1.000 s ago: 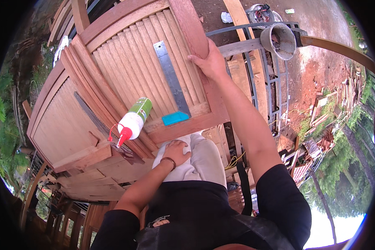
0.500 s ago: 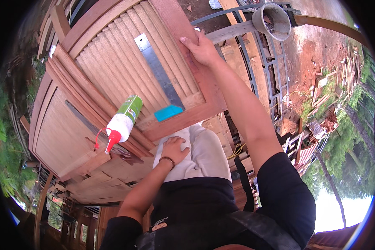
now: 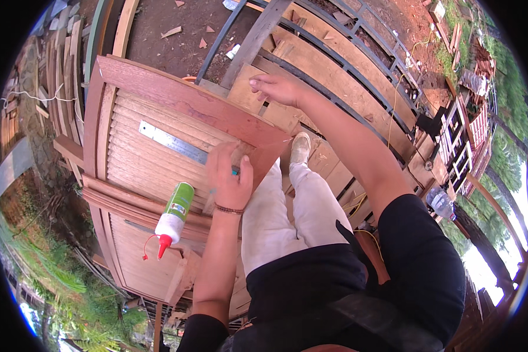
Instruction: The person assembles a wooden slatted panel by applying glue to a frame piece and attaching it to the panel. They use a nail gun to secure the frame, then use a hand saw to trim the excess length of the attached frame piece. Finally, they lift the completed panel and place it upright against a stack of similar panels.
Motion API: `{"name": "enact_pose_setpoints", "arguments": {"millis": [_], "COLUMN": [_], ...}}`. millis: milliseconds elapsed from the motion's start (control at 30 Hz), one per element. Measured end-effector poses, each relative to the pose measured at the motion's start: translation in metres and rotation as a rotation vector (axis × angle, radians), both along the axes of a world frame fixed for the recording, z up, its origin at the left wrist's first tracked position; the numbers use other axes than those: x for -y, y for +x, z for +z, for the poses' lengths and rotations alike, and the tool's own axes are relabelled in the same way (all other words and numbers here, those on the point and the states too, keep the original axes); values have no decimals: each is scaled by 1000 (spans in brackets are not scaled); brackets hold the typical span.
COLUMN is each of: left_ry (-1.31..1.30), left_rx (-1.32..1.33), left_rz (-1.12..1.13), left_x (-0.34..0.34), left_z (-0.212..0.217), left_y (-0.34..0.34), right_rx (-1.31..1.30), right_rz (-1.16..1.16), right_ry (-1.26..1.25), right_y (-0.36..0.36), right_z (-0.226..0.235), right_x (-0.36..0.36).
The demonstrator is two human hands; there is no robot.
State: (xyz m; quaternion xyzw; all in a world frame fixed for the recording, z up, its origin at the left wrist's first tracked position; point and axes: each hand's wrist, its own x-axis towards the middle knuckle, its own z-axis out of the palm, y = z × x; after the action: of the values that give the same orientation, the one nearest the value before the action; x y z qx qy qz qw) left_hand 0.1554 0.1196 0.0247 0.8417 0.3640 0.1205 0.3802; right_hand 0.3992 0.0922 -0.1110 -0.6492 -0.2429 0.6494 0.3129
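A wooden door panel (image 3: pixel 176 100) with a ribbed, slatted face lies in front of me. On its slats rests a try square, its metal blade (image 3: pixel 173 144) pointing away to the far left. My left hand (image 3: pixel 227 179) covers the square's teal handle (image 3: pixel 234 172), fingers over it and thumb to the right; most of the handle is hidden. Left of that wrist is a glue bottle (image 3: pixel 179 205) with a green label and red nozzle cap. My right hand (image 3: pixel 278 90) hangs beyond the panel's right edge, holding nothing, fingers loosely apart.
Reddish wooden strips (image 3: pixel 141 202) lie across the work, with a second panel (image 3: pixel 141 249) nearer me. Plywood boards on a metal frame (image 3: pixel 328 64) stretch to the right. A yellow cable (image 3: pixel 391 111) runs over them. Stacked timber (image 3: pixel 64 76) stands far left.
My left hand has gone from my thigh onto the try square's handle. My right hand has let go of the panel's edge. The view has swung right, and the bucket is out of sight.
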Motion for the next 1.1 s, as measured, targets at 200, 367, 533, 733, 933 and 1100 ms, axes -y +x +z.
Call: {"name": "enact_pose_setpoints", "arguments": {"millis": [200,367,533,733,933,1100], "left_ry": [573,550,575,578,579,591], "left_rx": [-253,-350,-339,-340,-282,-291], "left_rz": [-134,-276,-276,-286,-278,-281], "left_x": [-97,-112,-113,-113,-115,-115], "left_z": [-68,-96,-100,-100,-105,-102], "left_y": [69,60,60,61,60,60], "right_rx": [-228,-72,-28,-216,96,-60], "right_rz": [-240,-23,65,-243,64,-66], "right_ry": [-7,42,146,51,185,74], "right_y": [-21,-55,-65,-54,-65,-35], "right_z": [-10,-1,-5,-12,-11,-12], "right_x": [47,25,16,14,-2,-2]}}
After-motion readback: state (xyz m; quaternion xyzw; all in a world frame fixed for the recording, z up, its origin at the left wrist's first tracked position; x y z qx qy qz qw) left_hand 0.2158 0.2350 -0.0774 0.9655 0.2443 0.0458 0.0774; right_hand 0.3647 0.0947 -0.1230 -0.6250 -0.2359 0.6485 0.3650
